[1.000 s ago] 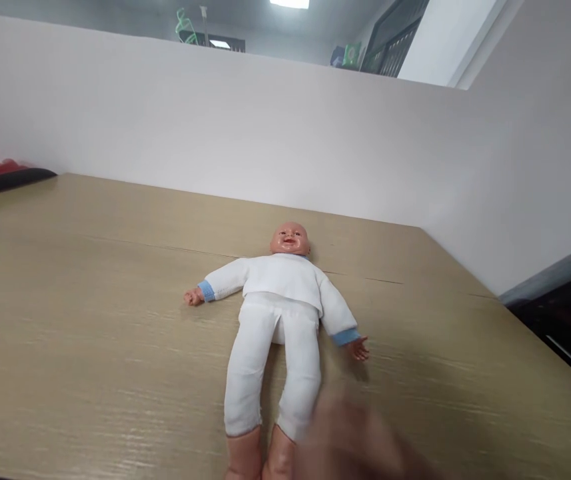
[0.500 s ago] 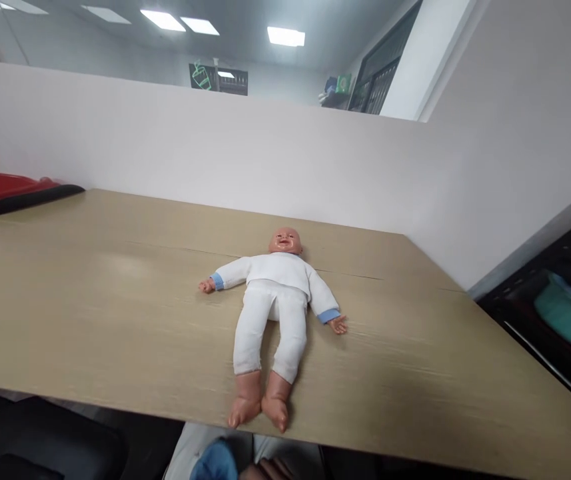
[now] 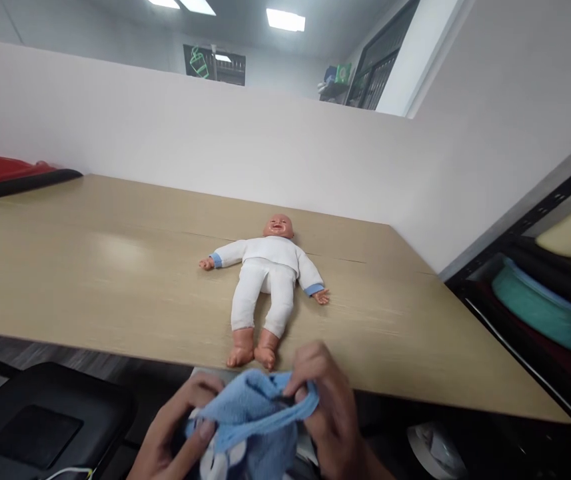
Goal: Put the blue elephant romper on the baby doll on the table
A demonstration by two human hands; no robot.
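Observation:
A baby doll (image 3: pixel 268 280) in white top and trousers with blue cuffs lies on its back on the wooden table (image 3: pixel 115 280), feet toward me at the near edge. Below that edge, both hands hold a light blue cloth garment (image 3: pixel 255 417). My left hand (image 3: pixel 175 433) pinches its left side and my right hand (image 3: pixel 328 407) grips its right side, fingers closed on the fabric. The hands are in front of the table, a short way from the doll's feet.
A white partition wall (image 3: pixel 215 147) runs behind the table. A red and black object (image 3: pixel 5 177) sits at the far left. A black shelf (image 3: pixel 540 280) on the right holds a teal item and a yellowish one. A black chair (image 3: pixel 40 427) stands at lower left.
The view has pulled back from the table. Both hands came up into view from below, holding the blue garment between them. The doll has not moved.

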